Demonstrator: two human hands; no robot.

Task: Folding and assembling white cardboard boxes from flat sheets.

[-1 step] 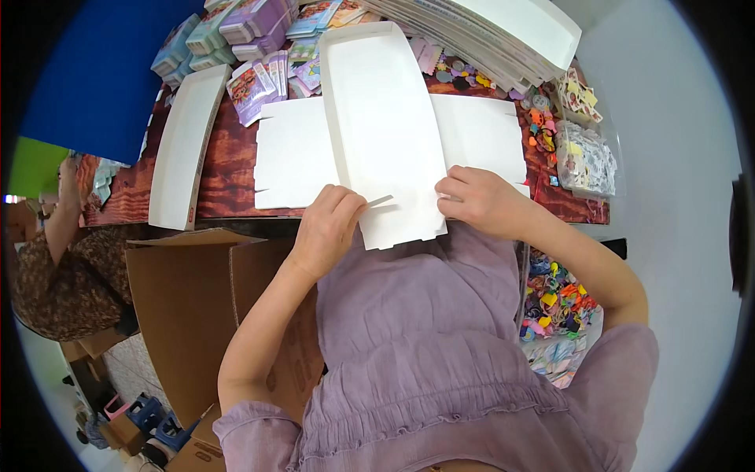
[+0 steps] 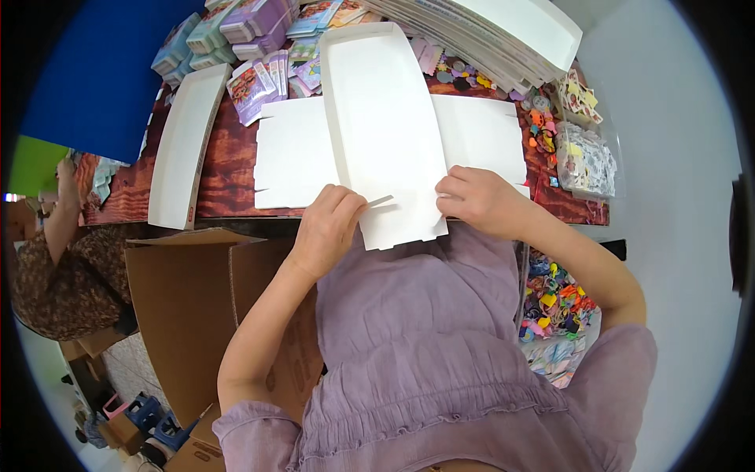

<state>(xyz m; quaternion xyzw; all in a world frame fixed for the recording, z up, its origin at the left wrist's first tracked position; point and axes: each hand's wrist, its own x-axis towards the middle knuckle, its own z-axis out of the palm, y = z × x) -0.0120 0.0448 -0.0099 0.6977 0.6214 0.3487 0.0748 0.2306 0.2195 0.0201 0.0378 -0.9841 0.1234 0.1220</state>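
A long white cardboard tray (image 2: 381, 118) lies lengthwise before me, its far end and sides folded up. The near end is still flat, with a notched flap (image 2: 403, 234) jutting over the table edge above my lap. My left hand (image 2: 332, 220) pinches the near left corner, where a narrow strip of card sticks out by the fingertips. At the near right corner, my right hand (image 2: 476, 200) has its fingers closed on the tray's side wall. Beneath the tray, a flat white card blank (image 2: 295, 153) lies crosswise, showing on both sides.
A folded tray (image 2: 185, 149) lies at left, and stacked trays (image 2: 480, 39) fill the back right. Purple card packs (image 2: 258, 86) and boxes stand behind. Small charms and a clear box of white pieces (image 2: 586, 161) are at right. An open carton (image 2: 185, 307) stands below; another person's arm (image 2: 64, 200) is far left.
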